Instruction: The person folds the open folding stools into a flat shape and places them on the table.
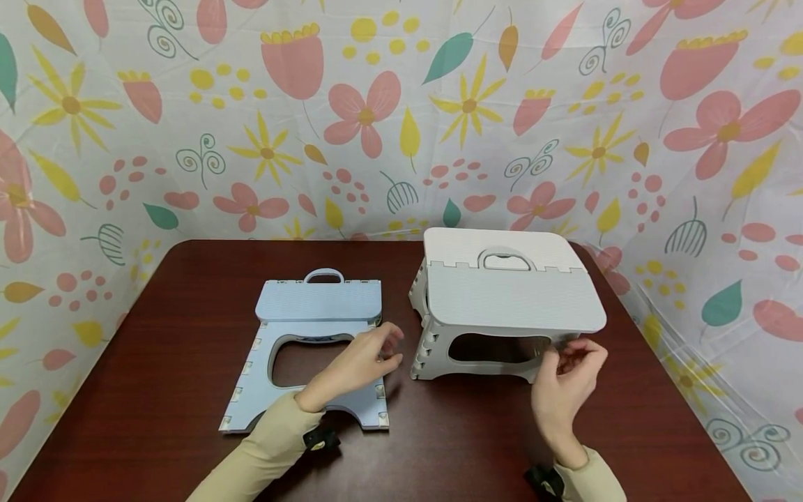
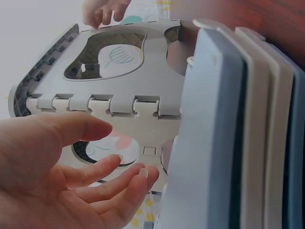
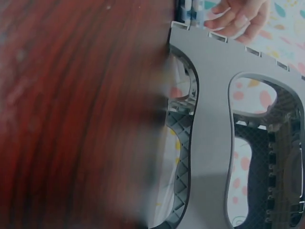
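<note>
A white folding step stool (image 1: 511, 300) stands opened out on its legs at the right of the table, its carry handle (image 1: 507, 251) lying along the top. Left of it, a light blue folding step stool (image 1: 323, 301) lies folded flat. My left hand (image 1: 354, 362) hovers over the blue stool's right edge, fingers loosely bent and holding nothing. In the left wrist view its fingertips (image 2: 152, 174) point toward the white stool's hinged side. Near the white stool's front right corner is my right hand (image 1: 567, 387), fingers bent, with nothing visible in them.
Both stools rest on a dark reddish-brown table (image 1: 163, 328). Behind and beside it hangs a white curtain (image 1: 351, 195) printed with flowers and leaves. A black strap (image 1: 321, 439) circles the left wrist, and another black strap (image 1: 543, 481) the right.
</note>
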